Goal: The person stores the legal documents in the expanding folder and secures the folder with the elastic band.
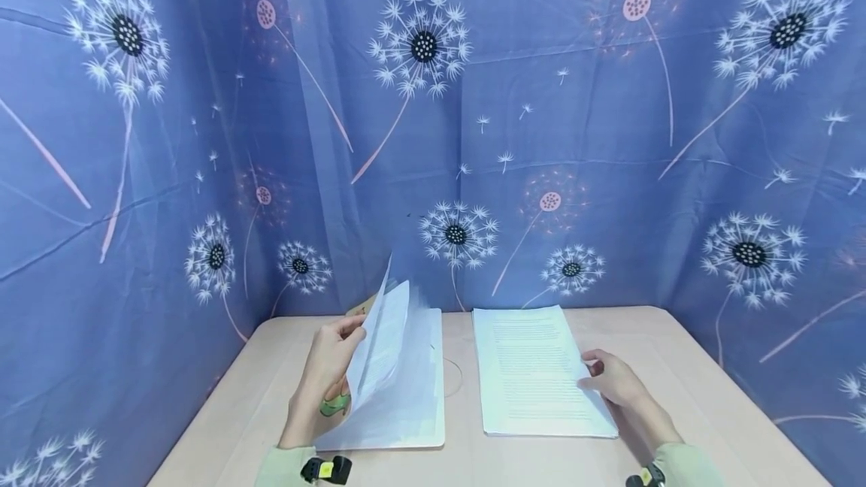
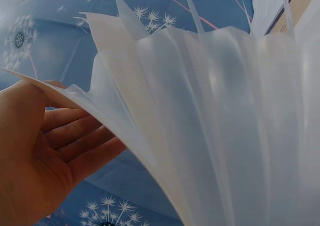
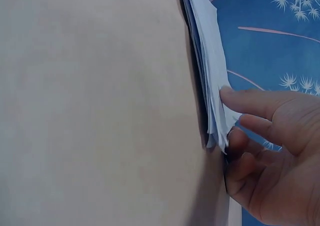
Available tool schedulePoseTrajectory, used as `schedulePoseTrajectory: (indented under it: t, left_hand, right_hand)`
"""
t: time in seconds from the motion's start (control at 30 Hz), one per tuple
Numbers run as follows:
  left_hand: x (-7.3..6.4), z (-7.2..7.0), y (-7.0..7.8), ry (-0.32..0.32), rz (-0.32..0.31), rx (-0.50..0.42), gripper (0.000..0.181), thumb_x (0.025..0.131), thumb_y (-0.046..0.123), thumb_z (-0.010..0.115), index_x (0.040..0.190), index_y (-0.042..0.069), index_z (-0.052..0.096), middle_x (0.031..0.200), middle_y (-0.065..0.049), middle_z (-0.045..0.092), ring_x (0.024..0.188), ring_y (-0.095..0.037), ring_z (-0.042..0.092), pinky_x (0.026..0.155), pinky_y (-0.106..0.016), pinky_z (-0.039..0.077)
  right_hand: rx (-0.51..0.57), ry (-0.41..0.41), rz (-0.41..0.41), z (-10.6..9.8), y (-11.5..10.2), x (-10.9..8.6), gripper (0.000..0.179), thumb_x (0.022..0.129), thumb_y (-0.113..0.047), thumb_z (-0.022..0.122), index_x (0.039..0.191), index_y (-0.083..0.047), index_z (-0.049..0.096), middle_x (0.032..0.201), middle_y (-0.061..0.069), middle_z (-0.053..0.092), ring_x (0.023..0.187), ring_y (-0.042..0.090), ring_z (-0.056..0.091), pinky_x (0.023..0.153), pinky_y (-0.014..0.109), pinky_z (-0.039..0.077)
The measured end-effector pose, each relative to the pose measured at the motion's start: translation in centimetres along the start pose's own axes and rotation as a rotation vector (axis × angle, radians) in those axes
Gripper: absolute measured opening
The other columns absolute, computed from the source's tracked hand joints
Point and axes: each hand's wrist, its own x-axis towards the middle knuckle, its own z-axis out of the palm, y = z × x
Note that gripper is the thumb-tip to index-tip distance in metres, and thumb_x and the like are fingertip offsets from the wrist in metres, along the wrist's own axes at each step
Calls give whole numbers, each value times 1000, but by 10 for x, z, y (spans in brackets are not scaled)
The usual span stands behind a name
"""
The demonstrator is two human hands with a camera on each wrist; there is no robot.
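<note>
My left fingers (image 1: 348,323) pinch the slippery-looking folder (image 1: 406,438) at eleven o'clock, my right fingers (image 1: 598,356) the likely limp papers (image 1: 531,382) at three.

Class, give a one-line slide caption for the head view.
Left hand holds a folder open; right hand touches the edge of a printed paper stack on the table.

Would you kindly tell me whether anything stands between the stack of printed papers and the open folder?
Nothing visible stands in the gap between the stack of papers and the folder; only table shows there, with a thin curved line beside the folder, a mark or a strand, I cannot tell which.
</note>
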Motion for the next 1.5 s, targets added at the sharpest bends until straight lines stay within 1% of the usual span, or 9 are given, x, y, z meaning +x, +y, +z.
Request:
schedulePoseTrajectory:
  t: [0.1,0.27,0.47,0.6,0.83,1.03,1.27,1.37,1.5]
  left_hand:
    - [0,0,0,-5,-10,-2,33,96,18,57,126,10,70,115,-9,73,105,-22,68,90,-41,54]
    - [1,1,1,3,-20,-1,33,96,18,57,124,10,71,116,-9,73,106,-24,68,91,-43,54]
    - [1,0,2,-3,-33,-1,32,96,19,58,124,11,71,115,-9,73,105,-22,68,90,-43,54]
    - [3,0,3,5,-28,-1,32,96,19,57,123,11,71,114,-8,73,103,-21,68,89,-42,54]
    - [5,-3,4,5,-7,-8,31,96,19,58,123,10,72,113,-8,74,101,-20,68,86,-37,53]
    - [2,1,0,-3,-6,-29,30,97,16,58,123,9,72,115,-9,73,104,-21,68,87,-38,54]
    - [2,3,0,4,-19,-24,31,96,15,58,123,9,71,116,-9,73,105,-21,68,90,-40,54]
    - [2,3,0,5,-18,-12,30,96,14,58,123,9,71,116,-9,73,103,-20,69,88,-38,53]
    - [2,2,0,6,-12,-4,30,96,14,58,123,9,72,115,-9,73,99,-19,68,86,-35,52]
  right_hand:
    - [18,-16,37,1,1,0,63,80,-5,74,134,12,48,91,11,56,75,19,50,59,25,41]
    - [81,-55,62,0,3,0,72,81,-4,71,144,9,38,89,10,50,58,14,44,49,24,39]
    - [101,-73,43,-3,5,-2,67,85,-1,67,144,7,38,86,8,47,50,11,42,43,24,41]
    - [102,-58,-13,-5,4,-1,61,86,0,65,142,7,42,82,8,49,47,12,43,41,25,41]
    - [114,-36,-97,-8,4,-2,57,87,1,60,141,6,42,86,9,50,47,14,45,38,27,42]
    - [95,-31,-113,-13,3,-7,52,91,-2,57,141,3,44,90,10,51,47,13,44,38,27,40]
    - [12,27,-163,-17,2,-8,47,94,-6,56,139,4,48,92,9,55,52,9,47,46,23,41]
    - [59,0,-157,-16,4,-7,47,95,-6,54,141,2,46,93,8,52,49,8,44,42,23,39]
    - [167,-37,-147,-18,5,-7,47,96,-5,53,142,-1,45,94,9,49,46,8,44,38,23,38]
